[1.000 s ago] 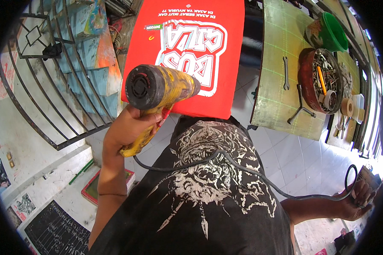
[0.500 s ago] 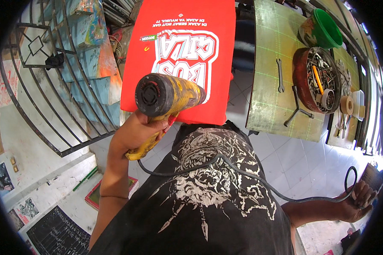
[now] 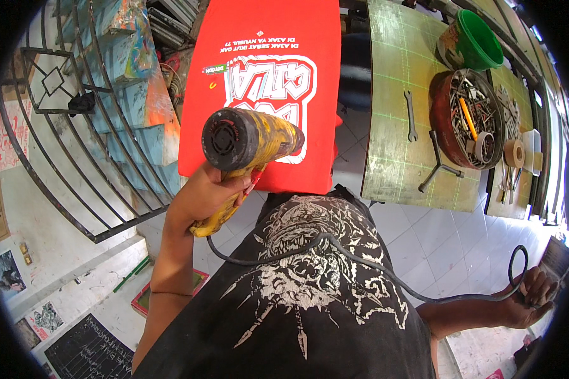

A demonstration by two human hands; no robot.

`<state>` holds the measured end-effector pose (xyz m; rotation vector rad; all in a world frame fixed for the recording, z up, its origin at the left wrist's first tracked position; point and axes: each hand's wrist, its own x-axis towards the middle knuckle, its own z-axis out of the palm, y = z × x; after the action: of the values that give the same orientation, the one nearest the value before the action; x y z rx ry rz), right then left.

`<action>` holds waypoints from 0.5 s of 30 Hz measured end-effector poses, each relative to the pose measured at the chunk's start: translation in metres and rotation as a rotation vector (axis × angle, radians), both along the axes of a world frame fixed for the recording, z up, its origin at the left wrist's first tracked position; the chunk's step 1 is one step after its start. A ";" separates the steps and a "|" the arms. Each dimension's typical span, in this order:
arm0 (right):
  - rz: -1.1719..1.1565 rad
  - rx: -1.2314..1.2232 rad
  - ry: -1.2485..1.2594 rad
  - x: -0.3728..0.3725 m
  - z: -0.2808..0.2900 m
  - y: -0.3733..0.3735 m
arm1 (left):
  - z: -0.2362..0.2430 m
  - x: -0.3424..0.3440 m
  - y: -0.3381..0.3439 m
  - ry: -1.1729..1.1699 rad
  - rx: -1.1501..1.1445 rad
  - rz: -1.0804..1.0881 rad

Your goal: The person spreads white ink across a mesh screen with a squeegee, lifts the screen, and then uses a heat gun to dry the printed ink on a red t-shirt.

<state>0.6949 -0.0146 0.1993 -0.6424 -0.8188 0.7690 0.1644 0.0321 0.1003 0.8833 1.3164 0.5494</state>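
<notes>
My left hand (image 3: 212, 192) is wrapped round the grip of a worn yellow heat gun (image 3: 259, 142) with a black rear end. The gun's nozzle lies over the white lettering on a red T-shirt (image 3: 199, 139), spread flat on a board in front of me; the gun hides part of the print. A dark power cord (image 3: 385, 268) runs from the grip across my black printed shirt to the far right. There my right hand (image 3: 534, 295) has its fingers curled round the cord, held out to the side.
Right of the T-shirt is a green gridded tabletop (image 3: 389, 158). On it are a wrench (image 3: 411, 117), a lug wrench (image 3: 437, 164), a red round tin (image 3: 446, 120) of metal bits, a green bucket (image 3: 480, 41) and a tape roll (image 3: 514, 153). A black metal railing (image 3: 123, 227) curves along the left.
The view has shifted slightly. The heat gun now reaches a little farther over the lettering, covering more of its near part. Both hands keep their hold.
</notes>
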 end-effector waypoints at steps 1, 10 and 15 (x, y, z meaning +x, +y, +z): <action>0.044 0.016 -0.009 0.001 -0.001 0.001 | 0.000 0.001 0.001 0.009 -0.003 -0.002; -0.061 -0.026 -0.015 -0.003 -0.006 0.011 | 0.001 0.000 0.011 0.056 0.037 -0.019; -0.112 -0.023 -0.046 -0.004 -0.010 0.016 | 0.002 0.004 0.017 0.030 0.033 0.042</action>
<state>0.6912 0.0016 0.1892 -0.7224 -0.8099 0.6651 0.1689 0.0496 0.1026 0.8956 1.3587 0.5950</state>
